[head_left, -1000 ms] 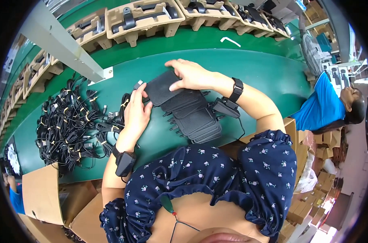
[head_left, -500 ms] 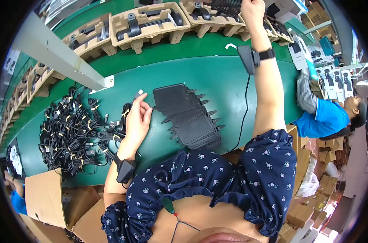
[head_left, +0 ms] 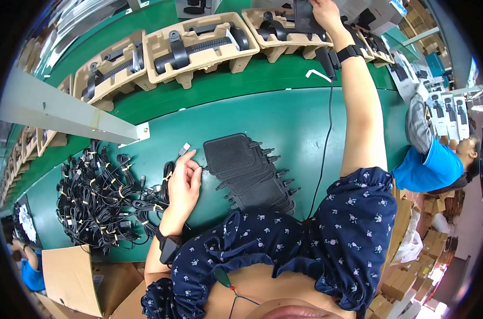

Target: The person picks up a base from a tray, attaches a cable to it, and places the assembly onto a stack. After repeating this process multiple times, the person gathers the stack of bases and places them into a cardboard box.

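Note:
My right hand (head_left: 326, 16) reaches far out over the trays, its fingers closed on the edge of a black mesh panel (head_left: 306, 20). Part of that panel is cut off by the top of the picture. My left hand (head_left: 184, 183) rests low over the green table, fingers loosely curled and apart. Beside its fingertips lies a black cable bundle (head_left: 167, 173) with a pale plug (head_left: 184, 149). Just right of this hand is an overlapping stack of black mesh panels (head_left: 226, 153) with short pegs on their sides. Farther left is a large heap of tied black cables (head_left: 95, 196).
Moulded cardboard trays (head_left: 199, 66) with black microphone-like parts line the far side. A grey metal post (head_left: 66, 109) crosses at left. Near left stands an open carton (head_left: 71, 276). A co-worker in blue (head_left: 430, 165) is at the right, near white boxes (head_left: 448, 119).
My right hand has shifted slightly with the mesh panel, which now stands more upright over a tray. The view has tilted, so the table things appear lower. My left hand keeps its place beside the cable.

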`<state>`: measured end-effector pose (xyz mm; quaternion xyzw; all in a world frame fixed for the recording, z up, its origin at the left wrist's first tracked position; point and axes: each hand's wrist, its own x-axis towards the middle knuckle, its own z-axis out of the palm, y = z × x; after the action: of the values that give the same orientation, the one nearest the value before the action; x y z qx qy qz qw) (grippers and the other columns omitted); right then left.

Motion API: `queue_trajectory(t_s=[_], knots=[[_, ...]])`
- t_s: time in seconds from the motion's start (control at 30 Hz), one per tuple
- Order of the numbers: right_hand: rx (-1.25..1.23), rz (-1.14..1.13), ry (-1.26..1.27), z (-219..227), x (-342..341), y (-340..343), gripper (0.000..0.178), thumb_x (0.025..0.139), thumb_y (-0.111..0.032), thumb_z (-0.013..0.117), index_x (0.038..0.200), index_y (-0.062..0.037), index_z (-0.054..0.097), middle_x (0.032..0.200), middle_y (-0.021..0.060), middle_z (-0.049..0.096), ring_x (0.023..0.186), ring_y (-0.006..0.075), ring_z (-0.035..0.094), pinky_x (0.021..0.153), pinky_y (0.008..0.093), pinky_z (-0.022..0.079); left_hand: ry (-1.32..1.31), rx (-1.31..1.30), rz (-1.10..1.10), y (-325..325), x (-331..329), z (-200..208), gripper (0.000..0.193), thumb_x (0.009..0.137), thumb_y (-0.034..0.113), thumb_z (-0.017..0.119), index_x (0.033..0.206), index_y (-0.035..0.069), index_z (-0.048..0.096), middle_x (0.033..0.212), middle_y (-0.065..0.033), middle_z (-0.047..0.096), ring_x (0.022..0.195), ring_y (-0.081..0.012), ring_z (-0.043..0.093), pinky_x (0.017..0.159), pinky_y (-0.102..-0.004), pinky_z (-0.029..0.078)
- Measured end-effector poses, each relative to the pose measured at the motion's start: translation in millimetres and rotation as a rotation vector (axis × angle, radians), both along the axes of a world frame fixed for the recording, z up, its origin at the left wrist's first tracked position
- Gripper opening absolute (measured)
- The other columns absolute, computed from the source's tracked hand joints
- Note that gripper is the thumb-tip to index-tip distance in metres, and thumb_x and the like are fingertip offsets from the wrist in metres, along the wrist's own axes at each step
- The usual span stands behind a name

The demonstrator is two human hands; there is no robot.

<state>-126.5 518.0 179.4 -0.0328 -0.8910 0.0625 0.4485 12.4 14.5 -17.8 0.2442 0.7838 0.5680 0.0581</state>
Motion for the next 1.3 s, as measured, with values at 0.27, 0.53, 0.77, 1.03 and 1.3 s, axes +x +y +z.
queue_trajectory(t_s=[0.27, 0.53, 0.77, 1.03, 1.3], knots=[[0.367, -0.063, -0.239, -62, -9, 2, 0.030, 0.092, -0.013, 0.043, 0.119, -0.0081, 0.056, 0.110, 0.0175, 0.060, 0.097, 0.0356, 0.058, 0.085, 0.0420, 0.047, 0.099, -0.072, -0.031, -6, 1, 25, 0.039, 0.085, -0.003, 0.056, 0.122, 0.006, 0.049, 0.076, -0.0015, 0.053, 0.060, -0.0082, 0.051, 0.055, -0.0225, 0.043], [0.029, 0.341, -0.071, -53, 20, -170, 0.031, 0.086, -0.015, 0.061, 0.115, -0.0049, 0.056, 0.100, 0.0131, 0.060, 0.082, 0.0269, 0.060, 0.073, 0.0360, 0.049, 0.147, -0.016, -0.007, 8, 24, 12, 0.024, 0.083, 0.004, 0.059, 0.106, 0.010, 0.058, 0.088, -0.0086, 0.057, 0.072, -0.0251, 0.061, 0.063, -0.0328, 0.049], [0.324, 1.348, -0.880, -87, 96, -390, 0.025, 0.075, -0.020, 0.069, 0.096, -0.0088, 0.063, 0.093, 0.0071, 0.062, 0.091, 0.0266, 0.057, 0.080, 0.0381, 0.043, 0.227, -0.154, -0.085, 11, 32, 5, 0.025, 0.080, 0.009, 0.059, 0.105, 0.006, 0.060, 0.103, -0.0164, 0.061, 0.088, -0.0349, 0.062, 0.078, -0.0433, 0.050], [0.335, 1.154, -1.223, -101, 109, -384, 0.023, 0.076, -0.026, 0.069, 0.092, -0.0103, 0.063, 0.088, 0.0038, 0.063, 0.089, 0.0231, 0.057, 0.079, 0.0352, 0.039, 0.574, 0.248, -0.148, 21, 45, 35, 0.033, 0.077, 0.004, 0.055, 0.111, 0.002, 0.058, 0.099, -0.0186, 0.062, 0.091, -0.0324, 0.061, 0.082, -0.0426, 0.047], [-0.359, 0.975, -1.071, -51, 124, -346, 0.015, 0.078, 0.002, 0.061, 0.092, 0.0028, 0.056, 0.085, 0.0062, 0.059, 0.076, 0.0135, 0.057, 0.068, 0.0252, 0.045, 0.124, 0.280, 0.321, -22, 27, 71, 0.088, 0.076, 0.022, 0.073, 0.141, 0.001, 0.017, 0.119, -0.0200, 0.053, 0.106, -0.0353, 0.054, 0.091, -0.0419, 0.043]])
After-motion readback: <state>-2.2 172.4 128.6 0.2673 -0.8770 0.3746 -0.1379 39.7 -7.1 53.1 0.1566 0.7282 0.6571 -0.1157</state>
